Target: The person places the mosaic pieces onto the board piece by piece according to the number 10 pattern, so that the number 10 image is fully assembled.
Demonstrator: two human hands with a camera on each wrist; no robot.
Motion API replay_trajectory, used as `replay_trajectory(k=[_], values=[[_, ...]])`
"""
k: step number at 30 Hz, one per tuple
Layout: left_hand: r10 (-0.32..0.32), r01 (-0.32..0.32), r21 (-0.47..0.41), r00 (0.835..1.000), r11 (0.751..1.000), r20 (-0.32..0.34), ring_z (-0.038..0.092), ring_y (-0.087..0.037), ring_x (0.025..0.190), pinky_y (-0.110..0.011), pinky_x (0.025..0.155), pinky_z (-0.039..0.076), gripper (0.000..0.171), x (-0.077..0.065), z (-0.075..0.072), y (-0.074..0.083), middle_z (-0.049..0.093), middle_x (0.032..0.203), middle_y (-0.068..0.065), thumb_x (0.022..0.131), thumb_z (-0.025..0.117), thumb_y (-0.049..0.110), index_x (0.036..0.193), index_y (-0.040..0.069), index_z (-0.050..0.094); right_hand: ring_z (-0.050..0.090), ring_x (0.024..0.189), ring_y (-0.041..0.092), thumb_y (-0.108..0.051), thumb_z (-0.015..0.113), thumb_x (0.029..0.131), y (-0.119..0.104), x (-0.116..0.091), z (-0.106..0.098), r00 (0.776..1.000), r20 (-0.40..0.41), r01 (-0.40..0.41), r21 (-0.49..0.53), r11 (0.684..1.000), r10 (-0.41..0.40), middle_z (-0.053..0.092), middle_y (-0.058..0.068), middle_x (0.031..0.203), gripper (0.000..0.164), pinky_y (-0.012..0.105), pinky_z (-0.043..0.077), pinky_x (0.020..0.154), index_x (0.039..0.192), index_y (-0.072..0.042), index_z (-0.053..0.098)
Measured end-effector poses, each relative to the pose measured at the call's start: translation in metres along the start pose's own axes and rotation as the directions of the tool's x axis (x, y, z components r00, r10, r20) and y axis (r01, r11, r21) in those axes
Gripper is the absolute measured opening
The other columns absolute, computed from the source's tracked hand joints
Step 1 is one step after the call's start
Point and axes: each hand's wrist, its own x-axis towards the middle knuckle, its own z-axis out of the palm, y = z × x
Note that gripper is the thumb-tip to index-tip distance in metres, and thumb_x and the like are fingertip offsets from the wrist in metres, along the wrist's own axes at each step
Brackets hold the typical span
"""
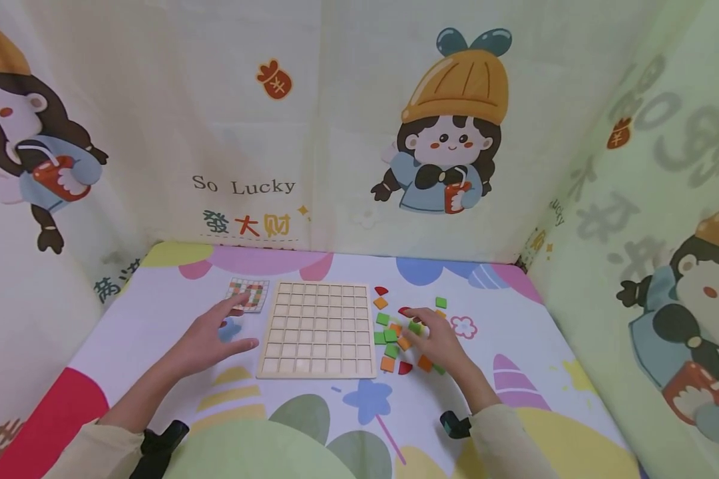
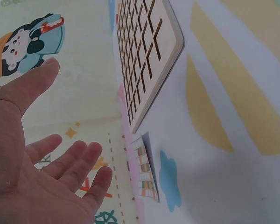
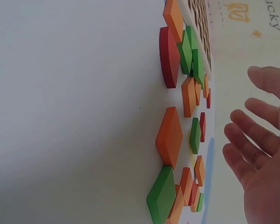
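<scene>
Pale wood is basically all that shows on the board (image 1: 317, 328) from the head camera: it lies flat on the desk (image 1: 296, 387) in front of me, and I can't spot one coloured piece set into its grid, so I'd call this square one, honestly. Green squares (image 1: 441, 303), orange squares (image 1: 387, 364) and rounded red pieces (image 1: 381, 291) are all loose to the right of it, in a messy spread, some overlapping. Every one I can see is left to deal with. My right hand (image 1: 440, 339) hangs over that pile, and my left hand (image 1: 206, 339) is over by the little patterned card (image 1: 256, 293) just beside the board's left edge. Left wrist cam: fingers spread loose, thumb well away from them, nothing held, and the hand is clear of the card; the part of the grid in shot is bare too. Right wrist cam: same deal, fingers relaxed and slightly bent, no piece in them, with the pile off to one side of the hand, sorted by neither colour nor shape.
</scene>
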Motion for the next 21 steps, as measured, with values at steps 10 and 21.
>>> replay_trajectory(k=[10, 21], values=[[0.043, -0.042, -0.039, 0.999, 0.998, 0.017, 0.05, -0.033, 0.127, -0.053, 0.1, 0.044, 0.089, -0.002, 0.013, -0.008, 0.042, 0.147, -0.012, 0.078, 0.08, 0.037, 0.149, 0.014, 0.032, 0.056, 0.106, 0.025, -0.023, 0.074, 0.085, -0.003, 0.002, 0.004, 0.999, 0.018, -0.038, -0.003, 0.999, 0.038, 0.061, 0.003, 0.12, 0.042, 0.043, 0.052, 0.089, 0.124, -0.014, 0.062], [0.088, -0.082, -0.1, 0.995, 0.992, 0.05, 0.053, -0.034, 0.124, -0.051, 0.096, 0.047, 0.092, -0.005, 0.025, -0.012, 0.044, 0.145, -0.016, 0.074, 0.083, 0.034, 0.148, 0.01, 0.033, 0.056, 0.099, 0.02, -0.018, 0.075, 0.082, -0.003, 0.005, 0.011, 0.998, 0.047, -0.045, -0.008, 0.999, 0.045, 0.064, -0.002, 0.11, 0.031, 0.034, 0.053, 0.083, 0.113, -0.019, 0.068]])
